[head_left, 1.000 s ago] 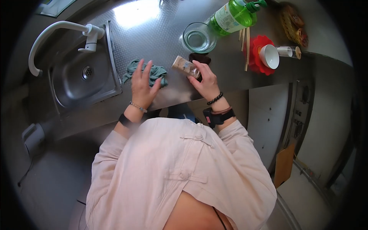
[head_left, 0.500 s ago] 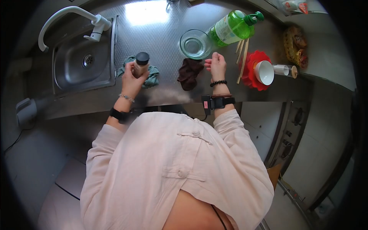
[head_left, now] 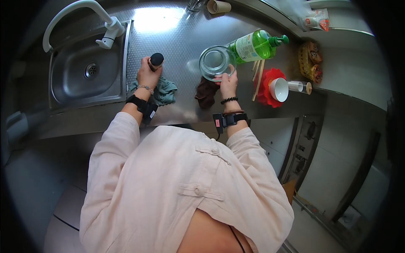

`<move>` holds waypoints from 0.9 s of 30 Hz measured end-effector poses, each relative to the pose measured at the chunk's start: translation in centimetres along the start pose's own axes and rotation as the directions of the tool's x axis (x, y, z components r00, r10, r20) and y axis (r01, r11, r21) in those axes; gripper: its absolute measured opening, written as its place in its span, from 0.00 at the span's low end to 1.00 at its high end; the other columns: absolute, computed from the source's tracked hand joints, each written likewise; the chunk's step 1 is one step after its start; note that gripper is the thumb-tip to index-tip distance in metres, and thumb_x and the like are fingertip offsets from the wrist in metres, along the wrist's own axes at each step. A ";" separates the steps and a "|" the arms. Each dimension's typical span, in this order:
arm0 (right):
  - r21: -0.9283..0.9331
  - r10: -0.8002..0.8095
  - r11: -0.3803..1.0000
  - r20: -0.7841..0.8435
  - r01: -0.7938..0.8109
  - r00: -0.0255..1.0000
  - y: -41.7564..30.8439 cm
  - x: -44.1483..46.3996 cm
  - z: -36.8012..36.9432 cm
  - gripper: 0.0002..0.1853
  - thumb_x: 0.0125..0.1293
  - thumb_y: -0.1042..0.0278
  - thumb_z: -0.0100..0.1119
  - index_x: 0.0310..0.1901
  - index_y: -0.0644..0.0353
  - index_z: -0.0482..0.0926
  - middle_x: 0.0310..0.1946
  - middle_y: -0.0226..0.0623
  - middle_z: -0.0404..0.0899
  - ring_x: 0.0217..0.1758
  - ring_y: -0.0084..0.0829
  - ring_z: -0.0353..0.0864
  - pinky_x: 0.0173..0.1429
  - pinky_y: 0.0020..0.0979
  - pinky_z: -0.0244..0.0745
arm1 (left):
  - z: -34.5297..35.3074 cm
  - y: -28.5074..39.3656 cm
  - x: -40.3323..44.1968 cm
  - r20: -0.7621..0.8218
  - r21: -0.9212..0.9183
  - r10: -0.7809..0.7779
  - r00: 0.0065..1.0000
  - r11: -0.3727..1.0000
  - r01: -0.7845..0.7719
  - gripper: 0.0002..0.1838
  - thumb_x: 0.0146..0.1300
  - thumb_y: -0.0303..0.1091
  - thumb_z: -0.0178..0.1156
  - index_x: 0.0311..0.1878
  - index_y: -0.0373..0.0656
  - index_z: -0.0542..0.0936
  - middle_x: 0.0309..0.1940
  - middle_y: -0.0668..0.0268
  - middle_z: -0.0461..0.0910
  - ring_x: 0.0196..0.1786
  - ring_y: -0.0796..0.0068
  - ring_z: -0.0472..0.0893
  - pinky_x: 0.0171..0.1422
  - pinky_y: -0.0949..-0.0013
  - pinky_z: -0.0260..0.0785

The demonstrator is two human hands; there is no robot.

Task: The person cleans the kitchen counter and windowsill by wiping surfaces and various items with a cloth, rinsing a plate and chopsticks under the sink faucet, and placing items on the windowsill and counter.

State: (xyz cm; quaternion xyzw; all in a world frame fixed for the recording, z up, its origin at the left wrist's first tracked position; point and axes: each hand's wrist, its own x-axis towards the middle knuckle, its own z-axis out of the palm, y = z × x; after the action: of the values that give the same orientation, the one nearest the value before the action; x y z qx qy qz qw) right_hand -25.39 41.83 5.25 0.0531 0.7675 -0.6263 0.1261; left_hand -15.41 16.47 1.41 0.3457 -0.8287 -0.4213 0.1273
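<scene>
My left hand (head_left: 147, 76) is wrapped round a small jar with a black lid (head_left: 156, 60), over the steel counter to the right of the sink. Below that hand lies a crumpled teal cloth (head_left: 166, 92). My right hand (head_left: 228, 84) has its thumb and fingers on the near right rim of a clear glass bowl (head_left: 214, 61). Partly under the bowl's near side, a dark brown cloth (head_left: 205, 95) sits bunched up. A green pump bottle (head_left: 254, 45) stands or leans just right of the bowl; which one I cannot tell.
To the left is a steel sink (head_left: 63, 95) with a white faucet (head_left: 110, 31). Chopsticks (head_left: 258, 78), a red scalloped dish (head_left: 264, 90), a white bowl (head_left: 280, 90) and a clear jar (head_left: 297, 87) stand at right. A yellow basket (head_left: 304, 63) sits by the wall.
My left hand has lifted the jar up and away from the teal cloth. My right hand has moved left and taken hold of the glass bowl's rim. The view has shifted slightly.
</scene>
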 end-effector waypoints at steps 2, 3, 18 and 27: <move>-0.018 -0.042 0.999 -0.001 0.042 0.999 -2.4 -1.1 0.4 0.23 0.59 0.77 0.37 0.58 0.65 0.59 0.24 0.41 0.79 0.23 0.28 0.80 0.25 0.23 0.74 | -0.1 0.0 0.1 0.031 0.038 0.007 1.000 0.999 -0.008 0.27 0.45 0.41 0.66 0.48 0.48 0.66 0.36 0.53 0.79 0.41 0.49 0.78 0.43 0.55 0.70; -0.092 -0.101 0.991 0.006 0.101 0.995 -3.4 -1.4 0.7 0.23 0.60 0.77 0.38 0.58 0.66 0.59 0.23 0.40 0.79 0.23 0.28 0.81 0.26 0.24 0.74 | -0.2 0.0 0.2 0.054 0.081 0.011 0.998 0.997 -0.015 0.27 0.46 0.41 0.65 0.49 0.48 0.66 0.36 0.52 0.79 0.41 0.48 0.78 0.43 0.54 0.70; -0.275 -0.404 0.851 0.204 0.448 0.892 -11.7 -4.9 7.2 0.21 0.61 0.73 0.43 0.57 0.65 0.63 0.21 0.41 0.79 0.23 0.30 0.81 0.31 0.29 0.75 | -9.2 1.7 -1.8 0.114 -0.109 0.469 0.876 0.882 -0.458 0.40 0.45 0.30 0.64 0.63 0.39 0.57 0.59 0.52 0.63 0.53 0.56 0.73 0.60 0.61 0.63; -0.037 -0.479 0.789 0.588 0.613 0.652 -11.0 -9.1 16.0 0.27 0.61 0.73 0.51 0.62 0.59 0.60 0.32 0.51 0.74 0.28 0.43 0.78 0.33 0.35 0.72 | -15.1 -0.1 -3.0 0.210 -0.815 0.172 0.962 0.574 0.075 0.26 0.63 0.24 0.46 0.64 0.38 0.53 0.49 0.55 0.73 0.47 0.69 0.77 0.46 0.70 0.74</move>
State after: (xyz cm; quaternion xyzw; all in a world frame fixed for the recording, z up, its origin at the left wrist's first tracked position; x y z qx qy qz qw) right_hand -17.23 24.67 15.11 -0.3790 0.7449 -0.5281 0.1502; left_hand -5.60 9.26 10.77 0.1653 -0.5595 -0.7940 0.1711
